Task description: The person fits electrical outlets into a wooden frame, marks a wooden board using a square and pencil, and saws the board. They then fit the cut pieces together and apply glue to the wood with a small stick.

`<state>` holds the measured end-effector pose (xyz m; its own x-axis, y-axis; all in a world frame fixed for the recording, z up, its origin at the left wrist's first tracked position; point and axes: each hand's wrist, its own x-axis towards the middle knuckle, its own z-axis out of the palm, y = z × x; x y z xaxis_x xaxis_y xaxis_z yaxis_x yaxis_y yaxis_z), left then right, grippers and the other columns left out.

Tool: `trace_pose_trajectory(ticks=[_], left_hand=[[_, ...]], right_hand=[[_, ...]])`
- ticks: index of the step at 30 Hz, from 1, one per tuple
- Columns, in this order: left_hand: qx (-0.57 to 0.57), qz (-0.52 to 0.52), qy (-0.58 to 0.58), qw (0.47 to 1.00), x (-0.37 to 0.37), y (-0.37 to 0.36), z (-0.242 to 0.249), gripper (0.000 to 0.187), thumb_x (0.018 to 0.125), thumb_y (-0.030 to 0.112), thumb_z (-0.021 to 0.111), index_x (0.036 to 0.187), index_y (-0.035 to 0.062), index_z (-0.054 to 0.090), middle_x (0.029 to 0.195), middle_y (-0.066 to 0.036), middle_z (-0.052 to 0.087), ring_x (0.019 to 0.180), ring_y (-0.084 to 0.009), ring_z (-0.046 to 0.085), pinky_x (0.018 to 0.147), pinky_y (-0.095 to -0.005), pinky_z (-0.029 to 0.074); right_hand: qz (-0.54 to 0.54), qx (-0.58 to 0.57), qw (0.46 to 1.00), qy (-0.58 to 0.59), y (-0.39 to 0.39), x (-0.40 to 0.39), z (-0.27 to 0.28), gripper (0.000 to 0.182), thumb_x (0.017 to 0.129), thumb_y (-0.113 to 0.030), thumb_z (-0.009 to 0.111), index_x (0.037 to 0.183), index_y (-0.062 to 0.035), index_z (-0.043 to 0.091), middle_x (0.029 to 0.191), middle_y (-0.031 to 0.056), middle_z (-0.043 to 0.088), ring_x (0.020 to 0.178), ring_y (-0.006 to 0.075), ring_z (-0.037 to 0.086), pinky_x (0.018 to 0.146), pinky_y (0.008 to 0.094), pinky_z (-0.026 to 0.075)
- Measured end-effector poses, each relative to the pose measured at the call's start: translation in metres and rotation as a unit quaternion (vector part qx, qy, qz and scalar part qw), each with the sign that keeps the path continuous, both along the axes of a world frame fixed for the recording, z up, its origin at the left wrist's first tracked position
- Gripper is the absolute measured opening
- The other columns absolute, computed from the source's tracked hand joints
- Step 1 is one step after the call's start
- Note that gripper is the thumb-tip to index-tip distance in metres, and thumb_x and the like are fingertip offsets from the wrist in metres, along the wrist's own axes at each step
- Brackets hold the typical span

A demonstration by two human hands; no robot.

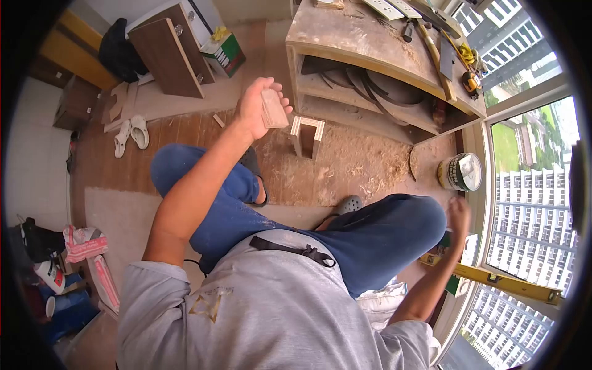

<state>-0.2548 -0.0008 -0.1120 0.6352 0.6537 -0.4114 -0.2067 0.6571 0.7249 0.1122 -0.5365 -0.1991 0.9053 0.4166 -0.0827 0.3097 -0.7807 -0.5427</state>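
Observation:
My left hand (251,111) is raised in front of my left knee, its fingers wrapped round a small flat wooden block (274,110). Just to the right of it, a small open-ended plywood box (300,145) stands on the floor, its pale layered edges facing up. My right hand (457,217) is beside my right knee, close to the window frame. Motion smears its fingers, so I cannot make out whether it holds anything. A labelled bucket (461,172) with a white top stands just beyond it.
A dusty wooden workbench (345,37) with shelves stands ahead, bearing a tape measure (472,83) and other tools. Wood shavings (364,163) litter the floor. A yellow spirit level (502,282) lies by the window at right. White clogs (139,132) and leaning panels (165,58) are at left.

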Motion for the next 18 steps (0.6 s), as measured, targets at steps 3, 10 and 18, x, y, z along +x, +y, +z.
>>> trace_pose_trajectory(ticks=[3, 10, 18], left_hand=[[-0.021, 0.056, 0.031, 0.998, 0.000, 0.003, -0.004, 0.028, 0.094, 0.036, 0.067, 0.090, 0.0081, 0.061, 0.085, -0.008, 0.062, 0.079, -0.0261, 0.067, 0.074, -0.0459, 0.058], [-0.017, 0.037, 0.105, 0.994, -0.025, 0.008, -0.064, 0.033, 0.090, 0.040, 0.075, 0.089, 0.0112, 0.060, 0.082, -0.006, 0.060, 0.075, -0.0227, 0.064, 0.069, -0.0405, 0.056], [0.170, -0.148, 0.197, 0.954, -0.043, -0.007, -0.040, 0.050, 0.086, 0.035, 0.081, 0.121, 0.0067, 0.059, 0.092, -0.007, 0.061, 0.082, -0.0201, 0.065, 0.073, -0.0359, 0.056]], right_hand=[[0.124, 0.058, 0.982, -0.130, 0.119, -0.075, 0.168, 0.026, 0.102, -0.022, 0.061, 0.110, 0.0010, 0.070, 0.097, 0.0214, 0.071, 0.088, 0.0334, 0.068, 0.080, 0.0406, 0.051], [0.490, 0.131, 0.861, -0.032, 0.369, -0.179, 0.085, 0.037, 0.093, -0.023, 0.062, 0.122, -0.0004, 0.067, 0.119, 0.0273, 0.068, 0.110, 0.0421, 0.066, 0.095, 0.0456, 0.053], [0.423, -0.063, 0.902, -0.053, 0.406, -0.201, 0.020, 0.035, 0.085, -0.018, 0.057, 0.113, 0.0008, 0.063, 0.098, 0.0287, 0.071, 0.098, 0.0505, 0.066, 0.088, 0.0526, 0.053]])
